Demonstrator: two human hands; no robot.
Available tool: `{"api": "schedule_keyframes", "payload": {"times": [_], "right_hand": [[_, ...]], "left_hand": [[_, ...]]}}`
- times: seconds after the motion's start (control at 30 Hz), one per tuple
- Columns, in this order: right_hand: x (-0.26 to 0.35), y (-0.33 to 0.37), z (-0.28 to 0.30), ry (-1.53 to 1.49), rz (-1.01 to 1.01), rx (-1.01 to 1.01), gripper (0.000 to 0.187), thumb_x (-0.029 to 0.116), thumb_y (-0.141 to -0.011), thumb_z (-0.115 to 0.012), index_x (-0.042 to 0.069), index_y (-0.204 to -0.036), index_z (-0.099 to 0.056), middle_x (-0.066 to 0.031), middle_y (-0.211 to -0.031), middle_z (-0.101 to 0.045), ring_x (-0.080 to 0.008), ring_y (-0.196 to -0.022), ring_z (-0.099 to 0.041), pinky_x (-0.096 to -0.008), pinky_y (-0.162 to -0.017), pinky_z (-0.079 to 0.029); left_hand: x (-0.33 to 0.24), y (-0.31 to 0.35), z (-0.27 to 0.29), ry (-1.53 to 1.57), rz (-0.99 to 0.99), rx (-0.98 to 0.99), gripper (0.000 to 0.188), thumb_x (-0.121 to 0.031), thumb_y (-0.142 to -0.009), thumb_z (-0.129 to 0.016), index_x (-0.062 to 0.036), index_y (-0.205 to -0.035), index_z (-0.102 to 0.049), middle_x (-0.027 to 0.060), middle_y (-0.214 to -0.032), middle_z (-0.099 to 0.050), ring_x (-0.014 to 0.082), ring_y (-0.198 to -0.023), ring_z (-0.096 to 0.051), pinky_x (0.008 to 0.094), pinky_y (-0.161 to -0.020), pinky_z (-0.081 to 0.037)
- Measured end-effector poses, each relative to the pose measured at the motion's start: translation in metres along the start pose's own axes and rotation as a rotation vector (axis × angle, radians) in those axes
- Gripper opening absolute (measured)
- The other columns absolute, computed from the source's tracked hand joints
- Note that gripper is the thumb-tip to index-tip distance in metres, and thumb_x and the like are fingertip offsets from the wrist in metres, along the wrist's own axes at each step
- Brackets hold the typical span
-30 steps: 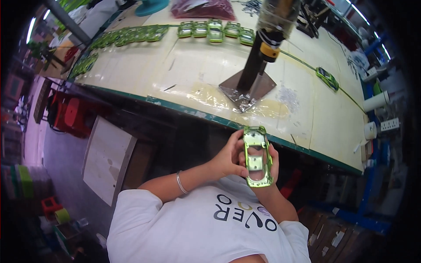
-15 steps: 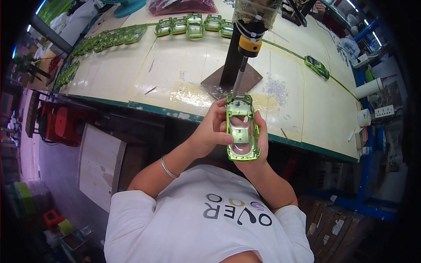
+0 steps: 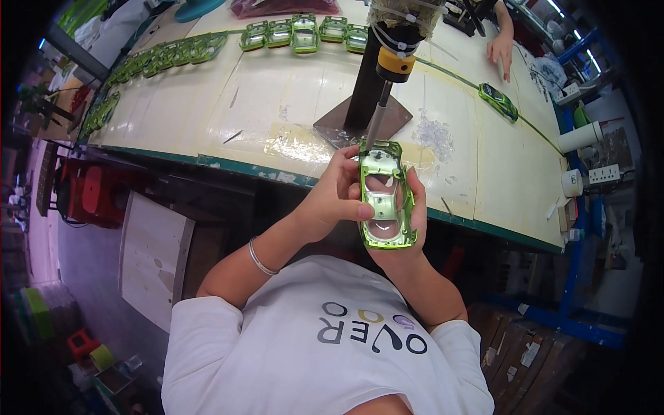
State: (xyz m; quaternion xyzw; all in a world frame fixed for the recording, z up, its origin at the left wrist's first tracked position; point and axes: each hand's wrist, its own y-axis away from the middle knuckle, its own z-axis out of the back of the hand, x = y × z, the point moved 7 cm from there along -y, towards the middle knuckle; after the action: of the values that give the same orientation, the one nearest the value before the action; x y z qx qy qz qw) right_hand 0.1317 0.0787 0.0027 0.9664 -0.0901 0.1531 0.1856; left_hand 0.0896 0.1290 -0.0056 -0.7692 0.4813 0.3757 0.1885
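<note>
A shiny green toy car body shell (image 3: 384, 206) is held between both my hands just past the table's front edge, its hollow inside facing up. My left hand (image 3: 335, 195) grips its left side, thumb laid over the middle. Around the right side wrap the fingers of my right hand (image 3: 416, 211). A power screwdriver (image 3: 395, 68), yellow and black, is mounted upright on a stand. Its long metal shaft (image 3: 377, 124) reaches down to the shell's far left corner; whether a screw sits under the tip is too small to tell.
The stand's square metal base (image 3: 401, 116) rests on the table (image 3: 277, 104). Several green car shells (image 3: 305, 34) line the far edge and the left. Another green car (image 3: 498, 102) lies at right, near a co-worker's hand (image 3: 501, 54). A red bag (image 3: 283, 7) lies at the back.
The shell has turned slightly in my hands, its near end swinging right. A co-worker's hand has come into view above the single car at the far right.
</note>
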Motion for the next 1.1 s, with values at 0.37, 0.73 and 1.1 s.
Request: {"api": "schedule_keyframes", "payload": {"times": [0.37,0.73,1.1], "right_hand": [[0.0,0.005,0.004,-0.077,-0.034,0.09,0.053,0.045,-0.085,-0.032,-0.002,-0.105,-0.047,-0.0144,-0.084,-0.055,-0.0216,-0.076,-0.056,-0.0277,-0.067,-0.048],[0.0,0.004,0.01,0.086,-0.036,0.163,0.06,0.052,-0.084,-0.025,0.0,-0.106,-0.046,-0.0129,-0.082,-0.054,-0.0198,-0.066,-0.056,-0.0271,-0.057,-0.049],[0.009,-0.019,0.035,0.118,-0.076,0.073,0.046,0.041,-0.086,-0.029,0.004,-0.11,-0.044,-0.0147,-0.081,-0.054,-0.0219,-0.065,-0.055,-0.0286,-0.04,-0.044]], "left_hand": [[0.001,-0.003,-0.001,-0.121,0.055,0.01,0.1,-0.021,-0.051,-0.077,-0.0028,-0.125,-0.012,0.0094,-0.113,-0.041,0.0182,-0.106,-0.043,0.0284,-0.091,-0.035],[-0.003,-0.002,-0.006,-0.167,0.066,0.088,0.091,-0.007,-0.059,-0.071,-0.0006,-0.124,-0.008,0.0135,-0.104,-0.045,0.016,-0.085,-0.048,0.0298,-0.069,-0.048],[0.005,0.012,0.009,-0.299,-0.08,0.063,0.102,-0.013,-0.057,-0.075,-0.0024,-0.128,-0.002,0.0155,-0.113,-0.04,0.0205,-0.096,-0.046,0.0358,-0.086,-0.037]]}}
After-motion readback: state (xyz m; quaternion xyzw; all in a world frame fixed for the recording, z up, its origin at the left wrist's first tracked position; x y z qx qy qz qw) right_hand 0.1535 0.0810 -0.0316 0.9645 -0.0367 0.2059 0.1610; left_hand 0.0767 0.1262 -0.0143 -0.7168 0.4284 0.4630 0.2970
